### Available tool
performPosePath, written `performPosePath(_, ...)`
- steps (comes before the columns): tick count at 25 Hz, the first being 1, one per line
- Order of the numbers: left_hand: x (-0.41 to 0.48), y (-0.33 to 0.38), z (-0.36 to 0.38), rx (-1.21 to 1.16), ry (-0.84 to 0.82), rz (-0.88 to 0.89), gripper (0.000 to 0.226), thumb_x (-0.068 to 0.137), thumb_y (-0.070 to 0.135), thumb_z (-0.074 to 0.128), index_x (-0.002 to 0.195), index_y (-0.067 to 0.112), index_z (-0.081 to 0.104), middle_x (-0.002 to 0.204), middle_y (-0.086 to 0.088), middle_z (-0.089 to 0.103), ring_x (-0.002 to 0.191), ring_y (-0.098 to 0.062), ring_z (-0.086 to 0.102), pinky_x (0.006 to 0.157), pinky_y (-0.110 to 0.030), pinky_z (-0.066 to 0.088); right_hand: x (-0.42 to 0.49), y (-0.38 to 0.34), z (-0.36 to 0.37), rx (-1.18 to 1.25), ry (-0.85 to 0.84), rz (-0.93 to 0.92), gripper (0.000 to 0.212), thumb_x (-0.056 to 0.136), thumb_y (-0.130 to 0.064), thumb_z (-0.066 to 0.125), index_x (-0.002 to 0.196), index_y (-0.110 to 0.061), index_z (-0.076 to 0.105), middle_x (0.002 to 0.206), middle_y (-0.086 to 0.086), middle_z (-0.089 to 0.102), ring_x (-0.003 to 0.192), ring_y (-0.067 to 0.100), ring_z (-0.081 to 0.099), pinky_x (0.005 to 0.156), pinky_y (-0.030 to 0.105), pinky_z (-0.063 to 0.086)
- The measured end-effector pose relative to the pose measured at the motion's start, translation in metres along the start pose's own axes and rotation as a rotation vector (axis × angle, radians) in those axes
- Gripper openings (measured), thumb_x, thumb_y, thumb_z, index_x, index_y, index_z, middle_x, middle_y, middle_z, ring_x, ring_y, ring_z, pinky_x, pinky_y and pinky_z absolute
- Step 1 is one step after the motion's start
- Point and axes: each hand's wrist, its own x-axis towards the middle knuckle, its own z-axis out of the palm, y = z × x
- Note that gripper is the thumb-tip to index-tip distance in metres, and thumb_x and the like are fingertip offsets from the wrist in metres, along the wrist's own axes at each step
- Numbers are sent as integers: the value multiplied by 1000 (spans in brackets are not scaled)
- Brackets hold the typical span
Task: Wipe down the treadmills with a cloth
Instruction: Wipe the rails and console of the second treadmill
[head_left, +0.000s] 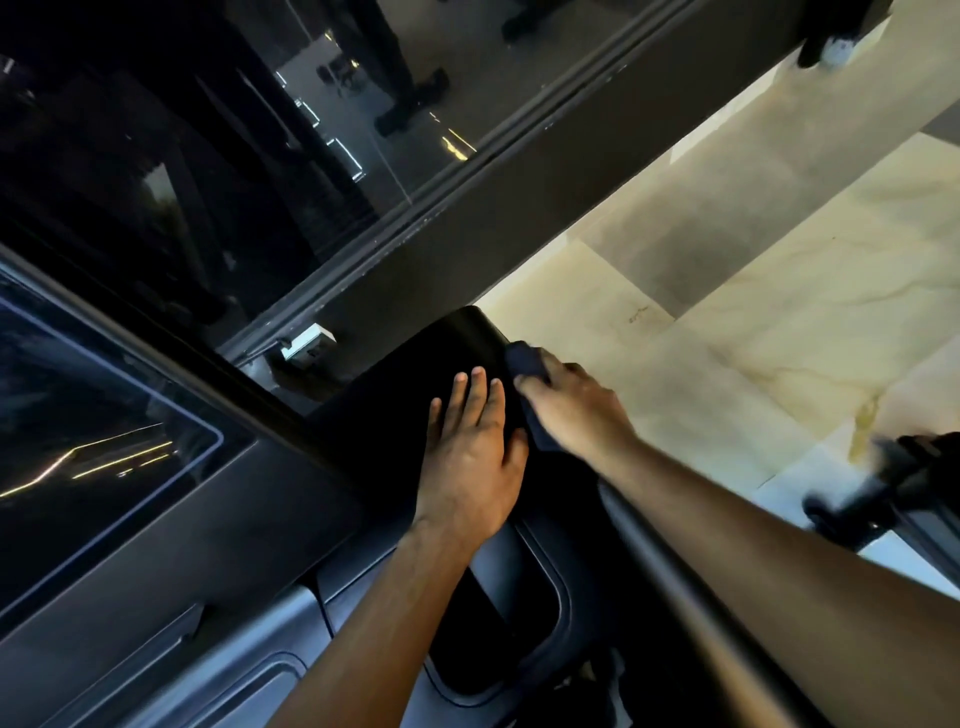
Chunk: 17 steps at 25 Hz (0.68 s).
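The marble floor (727, 322), pale cream with darker veins, fills the right half of the view beyond the treadmill (171, 530) I lean over. A dark window wall (208, 130) crosses the upper left behind a broad dark ledge, its glass full of reflections of lights and standing legs. The treadmill's console screen (93, 415), glossy and dark, sits at left and mirrors thin streaks of light. Its grey plastic console body runs along the bottom, with a recessed tray below my wrists. A black rounded shroud (415, 374) rises from the console toward the floor edge. My left forearm comes up from the bottom centre, my right forearm in from the lower right, over a dark handrail (660, 561). Part of another machine (893, 483), black and blurred, shows at the right edge. My left hand (470, 447) lies flat on the shroud, fingers straight and close together, pressing on its dark top. My right hand (571, 410) sits just beside it at the shroud's right edge, fingers curled around a dark cloth (527, 361). The cloth, bunched and navy-black, is pressed against the shroud's curved right side, its upper fold sticking out above my knuckles. A small white fitting (306, 343) sits at the base of the window wall.
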Motion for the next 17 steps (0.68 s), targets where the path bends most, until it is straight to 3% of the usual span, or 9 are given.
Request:
performPosePath(2, -3, 1, 2, 27, 3, 17, 63, 99, 35, 39, 155, 14, 16, 164, -4, 6, 151, -16, -5, 121, -38, -5, -12, 4, 0, 59, 54, -133, 51, 92, -51, 48, 141, -46, 38, 145, 0, 50, 124, 31, 54, 102, 38, 41)
performPosePath(5, -10, 4, 2, 24, -12, 27, 62, 101, 38, 35, 155, 14, 15, 164, -3, 4, 150, -14, -7, 122, -37, -5, 11, 16, -15, 59, -85, 129, 38, 96, -47, 44, 129, -30, 55, 134, 10, 60, 109, 31, 58, 93, 34, 39)
performPosePath(7, -13, 4, 3, 28, -14, 31, 62, 101, 37, 36, 155, 14, 16, 164, -3, 5, 150, -15, -6, 122, -37, -5, -9, 21, -3, -82, -14, -3, 42, 94, -50, 43, 133, -35, 47, 137, 7, 56, 115, 33, 57, 96, 38, 41)
performPosePath(9, -13, 5, 4, 45, -1, 43, 62, 100, 36, 37, 154, 14, 18, 164, -4, 7, 151, -16, -5, 121, -37, -5, -29, 16, 1, -12, 47, -153, 51, 91, -53, 48, 140, -45, 38, 144, -1, 50, 123, 30, 55, 102, 40, 43)
performPosePath(11, -14, 7, 5, 44, -11, 37, 62, 101, 38, 35, 155, 14, 16, 164, -3, 5, 150, -15, -7, 121, -37, -6, -12, 27, -12, 24, -49, -51, 43, 93, -52, 45, 134, -38, 48, 140, 4, 56, 123, 29, 55, 103, 38, 42)
performPosePath(13, -16, 9, 5, 38, -33, 33, 61, 102, 40, 32, 155, 15, 15, 164, -2, 3, 150, -14, -9, 121, -37, -6, -8, 32, -16, -148, -101, -9, 43, 96, -50, 36, 130, -30, 53, 137, 9, 57, 123, 32, 54, 102, 38, 40)
performPosePath(17, -21, 15, 6, 78, -17, 64, 62, 99, 40, 28, 155, 15, 18, 164, -3, 5, 150, -16, -6, 121, -39, -5, -41, 32, -7, -84, -11, -148, 49, 95, -52, 46, 142, -44, 39, 143, -1, 50, 126, 31, 53, 104, 39, 40)
